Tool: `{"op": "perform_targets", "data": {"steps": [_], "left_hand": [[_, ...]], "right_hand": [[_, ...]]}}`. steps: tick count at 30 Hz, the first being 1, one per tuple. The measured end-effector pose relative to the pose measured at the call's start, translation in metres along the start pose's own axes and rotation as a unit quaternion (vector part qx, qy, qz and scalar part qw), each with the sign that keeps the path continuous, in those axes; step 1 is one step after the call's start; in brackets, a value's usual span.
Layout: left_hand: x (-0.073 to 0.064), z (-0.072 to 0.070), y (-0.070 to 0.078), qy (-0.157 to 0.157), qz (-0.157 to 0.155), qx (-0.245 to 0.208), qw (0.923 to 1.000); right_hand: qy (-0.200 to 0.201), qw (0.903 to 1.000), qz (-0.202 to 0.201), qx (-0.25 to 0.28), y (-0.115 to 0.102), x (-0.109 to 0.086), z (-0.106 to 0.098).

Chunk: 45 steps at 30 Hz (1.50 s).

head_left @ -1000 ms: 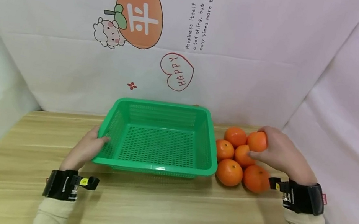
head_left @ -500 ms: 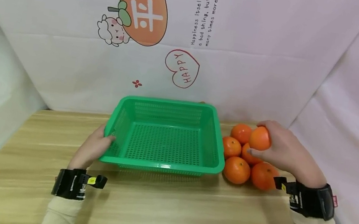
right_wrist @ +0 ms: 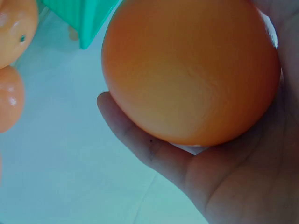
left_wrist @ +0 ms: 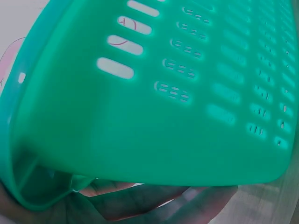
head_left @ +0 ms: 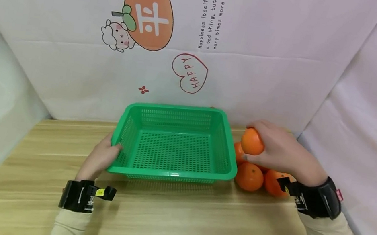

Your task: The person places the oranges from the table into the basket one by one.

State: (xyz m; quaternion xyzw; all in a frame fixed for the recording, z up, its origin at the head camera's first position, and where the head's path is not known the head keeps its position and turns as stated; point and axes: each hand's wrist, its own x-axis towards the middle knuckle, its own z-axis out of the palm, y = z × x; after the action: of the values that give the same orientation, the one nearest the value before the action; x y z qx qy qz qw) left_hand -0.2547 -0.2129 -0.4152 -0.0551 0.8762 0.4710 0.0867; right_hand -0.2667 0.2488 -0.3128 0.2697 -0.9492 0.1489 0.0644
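Note:
A green plastic basket [head_left: 172, 175] with slotted walls stands on the table, nothing inside it. My left hand [head_left: 99, 157] grips its left rim, thumb over the inside; in the left wrist view the fingers [left_wrist: 140, 200] run along the outside of the wall. My right hand [head_left: 280, 151] holds an orange [head_left: 252, 141] between thumb and fingers, just right of the basket and above the other oranges. That orange [right_wrist: 191, 70] fills much of the right wrist view. Several more oranges [head_left: 249, 177] lie against the basket's right side, some partly hidden by the right hand.
The wooden table [head_left: 166, 219] stretches out in front of the basket. Behind it rises a white cloth [head_left: 252, 82] with printed drawings and lettering. More white cloth walls in the left and right sides. Both wrists wear black camera straps.
My right hand has lifted the orange and moved it left toward the basket's right rim. The left hand keeps its grip on the basket. The head view has shifted slightly.

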Motion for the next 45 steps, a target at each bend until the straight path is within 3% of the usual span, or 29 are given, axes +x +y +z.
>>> {"op": "perform_targets", "data": {"steps": [12, 23, 31, 39, 45], "left_hand": [[-0.004, -0.003, -0.003, 0.012, -0.012, -0.004, 0.9998], [0.002, -0.001, 0.000, 0.020, 0.000, 0.000, 0.9998], [0.002, -0.002, -0.001, 0.022, -0.004, -0.003, 0.9997], [0.003, -0.001, -0.002, 0.021, -0.007, -0.003, 0.9998], [0.004, -0.002, -0.002, 0.012, -0.008, -0.012, 0.9998]], "right_hand": [[-0.032, 0.9992, -0.024, 0.004, -0.027, 0.035, -0.016], [-0.044, 0.9987, -0.025, 0.008, -0.044, 0.060, -0.012], [-0.054, 0.9970, -0.046, 0.032, -0.057, 0.080, 0.001], [-0.067, 0.9928, -0.099, 0.002, -0.064, 0.100, 0.026], [-0.079, 0.9905, -0.112, 0.004, -0.071, 0.109, 0.032]]}}
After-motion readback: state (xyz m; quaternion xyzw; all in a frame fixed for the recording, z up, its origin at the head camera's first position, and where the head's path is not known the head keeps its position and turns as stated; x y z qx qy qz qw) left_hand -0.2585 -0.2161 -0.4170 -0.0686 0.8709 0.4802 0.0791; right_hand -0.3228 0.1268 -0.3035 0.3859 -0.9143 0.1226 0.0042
